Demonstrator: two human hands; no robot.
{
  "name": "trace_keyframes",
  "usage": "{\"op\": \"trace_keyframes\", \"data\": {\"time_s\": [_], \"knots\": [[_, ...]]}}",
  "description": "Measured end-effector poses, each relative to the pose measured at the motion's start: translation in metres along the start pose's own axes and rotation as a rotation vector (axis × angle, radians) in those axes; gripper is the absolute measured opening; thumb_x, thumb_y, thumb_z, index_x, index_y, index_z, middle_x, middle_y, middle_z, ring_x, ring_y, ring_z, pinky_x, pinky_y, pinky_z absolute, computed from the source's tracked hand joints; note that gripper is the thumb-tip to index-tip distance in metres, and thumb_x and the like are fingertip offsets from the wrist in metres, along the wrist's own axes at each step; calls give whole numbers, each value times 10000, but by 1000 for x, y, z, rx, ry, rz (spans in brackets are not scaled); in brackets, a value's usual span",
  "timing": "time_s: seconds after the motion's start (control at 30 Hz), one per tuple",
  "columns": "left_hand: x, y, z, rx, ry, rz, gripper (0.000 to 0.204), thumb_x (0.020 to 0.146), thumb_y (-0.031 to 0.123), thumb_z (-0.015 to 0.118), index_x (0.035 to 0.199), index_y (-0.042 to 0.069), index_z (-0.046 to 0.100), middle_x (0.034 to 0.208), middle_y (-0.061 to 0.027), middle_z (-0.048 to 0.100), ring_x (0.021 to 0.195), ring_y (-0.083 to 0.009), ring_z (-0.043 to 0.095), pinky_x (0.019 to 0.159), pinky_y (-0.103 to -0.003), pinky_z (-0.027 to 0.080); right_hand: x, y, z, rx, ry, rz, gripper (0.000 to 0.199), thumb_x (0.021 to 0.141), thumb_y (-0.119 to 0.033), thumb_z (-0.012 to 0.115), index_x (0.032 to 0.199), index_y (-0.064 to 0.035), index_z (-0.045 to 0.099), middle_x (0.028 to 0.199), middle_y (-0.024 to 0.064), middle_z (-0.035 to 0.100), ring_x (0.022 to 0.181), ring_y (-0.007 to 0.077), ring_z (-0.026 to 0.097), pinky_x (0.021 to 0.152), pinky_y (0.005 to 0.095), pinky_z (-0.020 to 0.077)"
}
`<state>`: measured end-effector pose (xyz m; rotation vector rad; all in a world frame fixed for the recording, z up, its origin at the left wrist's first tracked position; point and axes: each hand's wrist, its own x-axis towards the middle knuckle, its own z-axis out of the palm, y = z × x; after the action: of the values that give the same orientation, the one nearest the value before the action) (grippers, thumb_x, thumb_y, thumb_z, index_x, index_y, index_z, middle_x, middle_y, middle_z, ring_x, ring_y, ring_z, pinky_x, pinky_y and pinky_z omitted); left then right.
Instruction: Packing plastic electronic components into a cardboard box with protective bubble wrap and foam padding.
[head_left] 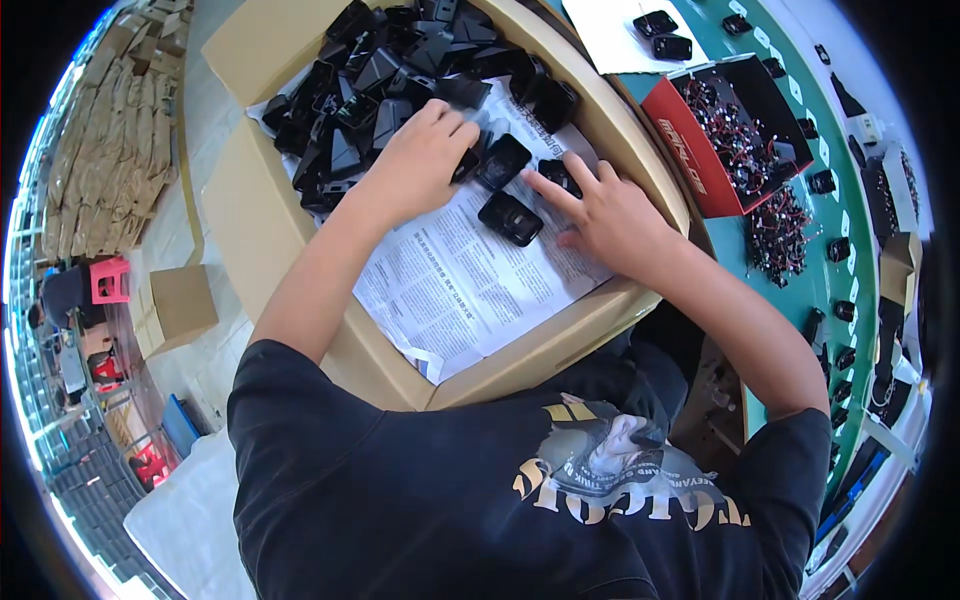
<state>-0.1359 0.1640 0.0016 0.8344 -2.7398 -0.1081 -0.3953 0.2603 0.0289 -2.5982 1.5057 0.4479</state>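
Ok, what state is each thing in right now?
Left hand: fingers bent, grip unclear
Right hand: fingers spread
Nearest black unit: lying on newspaper
Far black units: heaped
Newspaper: spread out, partly covered
Cardboard box: open
Red box: open, holding wired parts

Open brown cardboard box (365, 372) | lining: white printed newspaper sheet (440, 285) | on newspaper: heaped black angular plastic housings (378, 72), loose glossy black rounded-square pieces (511, 219) | green-topped bench (812, 262) | on bench: open red cardboard carton (682, 165), tangled small wired parts (780, 235), flat white sheet (610, 35)
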Motion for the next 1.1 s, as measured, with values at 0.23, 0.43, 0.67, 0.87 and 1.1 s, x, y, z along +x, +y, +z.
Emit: {"op": "trace_keyframes", "data": {"time_s": [0.23, 0.43, 0.67, 0.87, 1.1], "knots": [[-2, 33, -25, -443, -4, -427, 348, 818, 139, 744, 1114, 82, 570, 1135, -121, 541, 1036, -272, 518, 925, -361, 439, -19, 2, 14, 93, 161, -55, 789, 901, -383, 734, 1574, -348, 325, 1445, 158, 442, 990, 276, 589, 805, 334, 549], [-4, 76, -4, -324, 1, -218, 378, 884, 221, 707, 1232, 108, 611, 1126, -123, 527, 1035, -310, 505, 970, -397, 424, -21, 8, 18, -140, 237, -166, 696, 919, -246, 686, 1535, -344, 375, 1346, 162, 474, 841, 259, 613, 735, 316, 560], [-4, 68, 17, -206, 63, -242, 406, 895, 242, 745, 1223, 72, 578, 1441, -254, 357, 1239, -452, 450, 1093, -465, 367, 0, 1, 27, 198, 376, -138, 220, 944, -199, 572, 1156, -219, 628, 1071, 151, 576, 684, 313, 655, 591, 441, 562], [0, 53, 29, -417, 49, -349, 431, 850, 206, 777, 1233, 135, 593, 1490, -217, 364, 1344, -426, 400, 1108, -463, 367, -25, -15, -1, 196, 599, 45, 295, 903, -214, 628, 1196, -251, 617, 1064, 140, 579, 762, 316, 650, 612, 478, 530], [21, 83, 21, -249, 11, -448, 381, 818, 168, 785, 1167, 129, 639, 1471, -216, 394, 1337, -403, 425, 1112, -443, 364, -221, 16, 6, 437, 1120, 576, 468, 773, -55, 696, 1209, -220, 654, 1076, 118, 576, 679, 258, 594, 616, 380, 534]]}}
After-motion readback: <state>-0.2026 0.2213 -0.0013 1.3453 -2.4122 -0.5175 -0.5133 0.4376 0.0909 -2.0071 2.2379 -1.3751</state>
